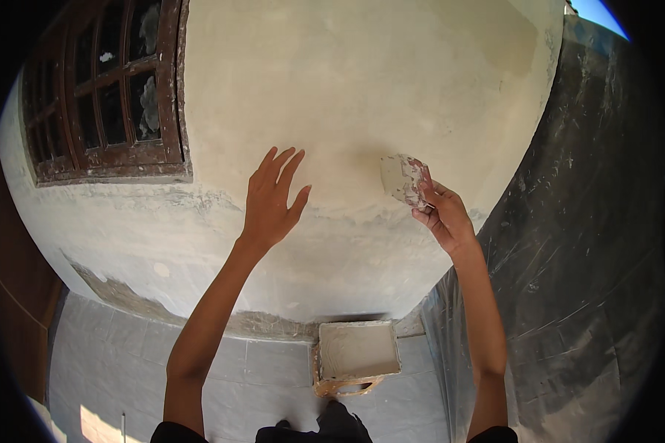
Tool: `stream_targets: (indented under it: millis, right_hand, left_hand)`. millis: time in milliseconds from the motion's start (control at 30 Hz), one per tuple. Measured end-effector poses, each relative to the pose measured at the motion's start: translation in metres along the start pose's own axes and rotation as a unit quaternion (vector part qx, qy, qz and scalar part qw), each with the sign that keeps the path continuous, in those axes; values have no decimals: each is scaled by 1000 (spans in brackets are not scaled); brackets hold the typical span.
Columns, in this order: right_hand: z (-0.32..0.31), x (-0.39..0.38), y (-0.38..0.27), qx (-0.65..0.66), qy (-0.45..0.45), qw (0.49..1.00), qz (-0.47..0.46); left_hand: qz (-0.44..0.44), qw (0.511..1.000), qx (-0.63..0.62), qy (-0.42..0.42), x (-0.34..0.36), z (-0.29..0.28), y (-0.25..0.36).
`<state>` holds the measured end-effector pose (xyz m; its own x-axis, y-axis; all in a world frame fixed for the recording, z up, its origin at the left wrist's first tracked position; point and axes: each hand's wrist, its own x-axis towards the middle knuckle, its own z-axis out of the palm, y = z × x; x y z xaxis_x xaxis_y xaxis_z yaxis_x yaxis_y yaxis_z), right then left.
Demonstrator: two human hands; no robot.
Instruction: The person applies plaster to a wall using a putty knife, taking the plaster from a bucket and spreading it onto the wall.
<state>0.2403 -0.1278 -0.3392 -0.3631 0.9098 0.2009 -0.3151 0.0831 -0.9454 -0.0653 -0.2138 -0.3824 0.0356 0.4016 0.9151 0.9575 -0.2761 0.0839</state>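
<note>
In my right hand (449,218) is a putty knife (404,179), its wide blade smeared with pale filler. The fingers are closed around its handle end, and the blade points left, in front of the wall. My left hand (272,198) is raised with its fingers spread and holds nothing. Both hands are in front of a cream plastered wall (332,96); whether the left fingertips touch it I cannot tell. Low down at the wall's foot, a rectangular tray (397,354) of pale wet filler rests on a small wooden-coloured stool (321,387).
A brown wooden window (171,88) with dark panes is set in the wall at upper left. Dark plastic sheeting (569,244) hangs along the right. Grey tiles (222,369) cover the floor, and bare grey patches (118,290) run along the wall's base.
</note>
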Motion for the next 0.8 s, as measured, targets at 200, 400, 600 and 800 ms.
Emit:
stream_targets:
  millis: [200,400,600,800]
  right_hand:
    - [12,43,-97,-25,-30,996,-80]
    - [30,94,-183,-59,-35,984,-164]
    - [56,143,-246,-120,-5,950,-289]
    - [106,176,-295,-317,141,719,-602]
  left_hand:
    - [72,993,43,78,103,-4,12]
    - [97,984,102,109,165,5,7]
    - [107,979,136,112,217,14,-13]
    - [128,957,180,190,261,12,-42]
